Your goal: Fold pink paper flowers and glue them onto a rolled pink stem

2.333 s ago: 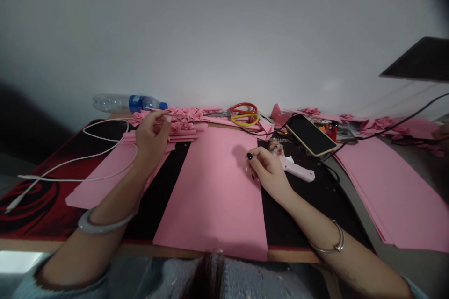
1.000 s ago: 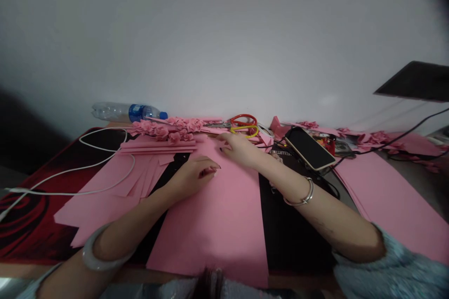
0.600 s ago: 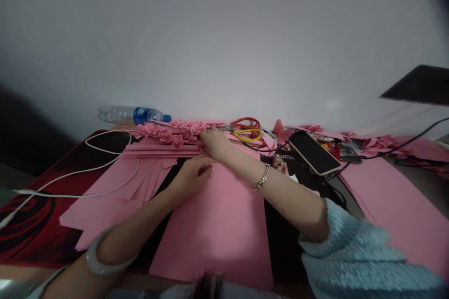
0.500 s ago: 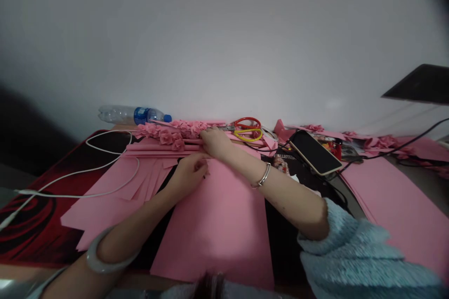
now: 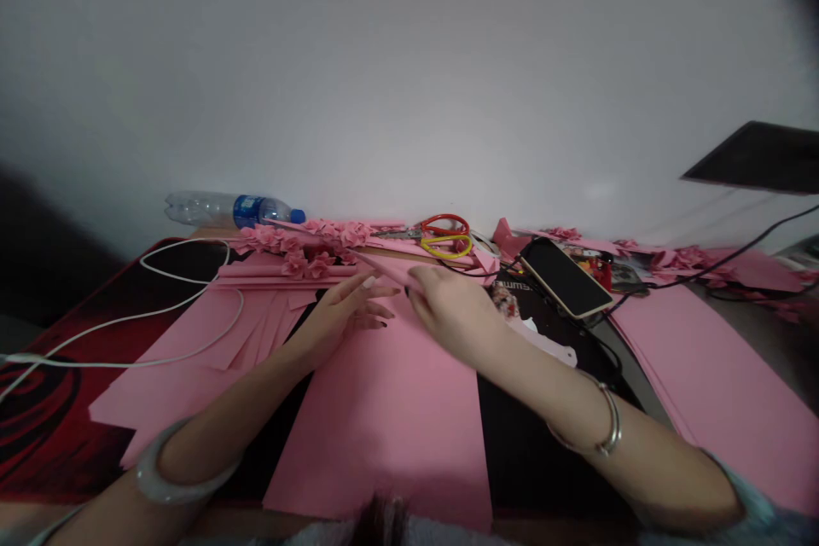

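Note:
A large pink paper sheet (image 5: 390,418) lies in the middle of the desk, under both hands. My right hand (image 5: 451,307) is closed at its far end, pinching a narrow, pointed piece of pink paper (image 5: 382,266) that sticks out to the left. Whether this piece belongs to the large sheet, I cannot tell. Just left of it, my left hand (image 5: 339,316) has its fingers stretched out and apart, holding nothing. Beyond the hands lie pink paper flowers (image 5: 307,263) and rolled pink paper (image 5: 269,275). Scissors (image 5: 446,237) with red and yellow handles rest behind my right hand.
A plastic bottle (image 5: 249,210) lies against the wall at back left. A white cable (image 5: 159,363) loops over a fan of pink sheets (image 5: 211,341). To the right are a phone (image 5: 566,277), black cables and a stack of pink sheets (image 5: 717,384).
My right hand has drawn back from the flowers toward me and rightward, bringing the pointed paper piece up. My left hand's fingers have opened from a curl.

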The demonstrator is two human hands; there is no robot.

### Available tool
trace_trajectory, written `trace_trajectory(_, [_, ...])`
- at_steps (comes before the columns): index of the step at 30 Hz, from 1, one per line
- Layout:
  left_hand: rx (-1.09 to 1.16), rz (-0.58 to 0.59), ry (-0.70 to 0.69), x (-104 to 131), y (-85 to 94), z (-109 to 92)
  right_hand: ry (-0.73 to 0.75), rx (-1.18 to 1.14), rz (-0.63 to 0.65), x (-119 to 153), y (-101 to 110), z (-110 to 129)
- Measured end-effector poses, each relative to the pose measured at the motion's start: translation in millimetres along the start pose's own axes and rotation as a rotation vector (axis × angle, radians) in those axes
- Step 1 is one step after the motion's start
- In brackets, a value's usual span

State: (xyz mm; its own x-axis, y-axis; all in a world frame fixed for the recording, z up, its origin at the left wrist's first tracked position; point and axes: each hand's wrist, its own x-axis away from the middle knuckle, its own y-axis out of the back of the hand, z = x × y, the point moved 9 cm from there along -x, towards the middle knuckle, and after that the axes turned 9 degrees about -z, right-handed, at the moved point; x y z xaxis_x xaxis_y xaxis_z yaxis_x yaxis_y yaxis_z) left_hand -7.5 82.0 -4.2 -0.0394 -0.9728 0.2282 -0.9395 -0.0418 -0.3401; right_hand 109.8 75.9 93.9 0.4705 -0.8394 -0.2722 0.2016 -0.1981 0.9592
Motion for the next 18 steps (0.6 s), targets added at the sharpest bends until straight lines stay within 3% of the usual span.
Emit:
trace_trajectory(5, [0.094,0.236,0.161,17,-27.8,18,0.127,-0.033,-0.003,46,-16,37])
trace_trajectory(9, [0.097,0.318,0.229,29,-39.3,20,0.159,-0.187,-0.018,55,-9,39])
trace_trajectory(11, [0.078,0.312,0.22,29,-39.5,17,0.108,-0.265,-0.034,56,2,20])
trace_trajectory(13, [0.056,0.278,0.21,26,-36.6,15,-0.024,-0.241,-0.047,57,12,-15])
trace_trajectory(18, [0.055,0.242,0.171,20,-31.1,17,-0.254,0.075,0.049,79,16,-110])
